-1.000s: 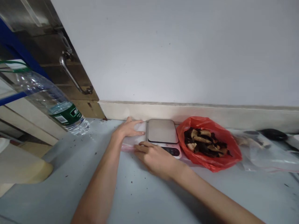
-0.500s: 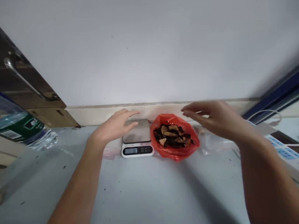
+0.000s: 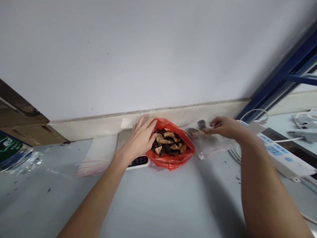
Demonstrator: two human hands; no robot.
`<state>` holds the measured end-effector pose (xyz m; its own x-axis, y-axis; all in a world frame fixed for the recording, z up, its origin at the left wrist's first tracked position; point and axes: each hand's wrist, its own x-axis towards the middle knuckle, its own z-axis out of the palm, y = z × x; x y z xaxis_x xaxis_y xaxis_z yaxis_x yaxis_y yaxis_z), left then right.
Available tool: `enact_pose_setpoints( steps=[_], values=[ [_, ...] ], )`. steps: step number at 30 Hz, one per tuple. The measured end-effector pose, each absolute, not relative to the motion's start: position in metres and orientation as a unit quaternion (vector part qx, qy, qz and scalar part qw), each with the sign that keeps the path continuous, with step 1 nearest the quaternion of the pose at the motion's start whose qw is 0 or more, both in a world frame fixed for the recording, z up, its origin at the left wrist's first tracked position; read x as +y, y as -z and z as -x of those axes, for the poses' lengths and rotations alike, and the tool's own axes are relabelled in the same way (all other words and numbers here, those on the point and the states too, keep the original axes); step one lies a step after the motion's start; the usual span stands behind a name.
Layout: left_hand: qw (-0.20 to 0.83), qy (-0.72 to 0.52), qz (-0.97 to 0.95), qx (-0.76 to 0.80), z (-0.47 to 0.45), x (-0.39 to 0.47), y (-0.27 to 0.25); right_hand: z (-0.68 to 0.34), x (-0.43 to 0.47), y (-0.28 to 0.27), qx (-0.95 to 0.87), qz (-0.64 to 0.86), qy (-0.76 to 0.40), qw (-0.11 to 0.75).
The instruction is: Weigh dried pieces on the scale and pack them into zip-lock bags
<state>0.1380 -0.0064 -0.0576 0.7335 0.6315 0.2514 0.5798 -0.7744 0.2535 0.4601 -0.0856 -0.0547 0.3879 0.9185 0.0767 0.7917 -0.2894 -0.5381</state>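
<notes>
A red plastic bag (image 3: 173, 163), rolled open, holds dark and tan dried pieces (image 3: 168, 142) that look like sliced mushroom. My left hand (image 3: 140, 137) reaches over the scale and touches the bag's left rim, fingers stretched out and thumb at the edge. Partly covered by that hand is a white kitchen scale (image 3: 146, 161) with a steel plate. To the right, the fingers of my right hand (image 3: 224, 127) pinch the upper part of a clear plastic bag (image 3: 210, 145), which has a few dark and brownish pieces in it.
Flat zip bags (image 3: 95, 155) with red seals lie left of the scale. A water bottle (image 3: 17, 153) is at the far left, near a wooden cabinet (image 3: 22, 127). A white power strip (image 3: 284, 158) with cables sits on the right. The wall (image 3: 148, 66) stands behind.
My left hand has moved from above the scale to the red bag's rim. My right hand has come down onto the clear bag. The view has turned to the right.
</notes>
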Motion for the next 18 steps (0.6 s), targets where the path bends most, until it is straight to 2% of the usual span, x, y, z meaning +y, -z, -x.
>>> enact_pose_setpoints(
  steps=[4,7,10,12,14,18],
  values=[
    [0.118,-0.176,-0.921,0.325,-0.138,-0.002,0.062,-0.44,-0.086,0.03,-0.463,0.786,-0.212,0.351],
    [0.171,-0.192,-0.901,0.349,-0.137,-0.004,0.058,-0.421,-0.091,0.011,-0.467,0.737,-0.178,0.455],
    [0.204,-0.258,-0.868,0.372,-0.134,-0.006,0.048,-0.399,-0.097,-0.005,-0.506,0.673,-0.149,0.519],
    [0.246,-0.318,-0.839,0.367,-0.133,-0.008,0.04,-0.384,-0.099,-0.011,-0.554,0.62,-0.171,0.528],
    [0.317,-0.357,-0.804,0.354,-0.13,-0.01,0.032,-0.369,-0.097,-0.015,-0.611,0.57,-0.221,0.503],
    [0.438,-0.338,-0.763,0.334,-0.123,-0.015,0.017,-0.341,-0.088,-0.013,-0.684,0.487,-0.321,0.439]
  ],
)
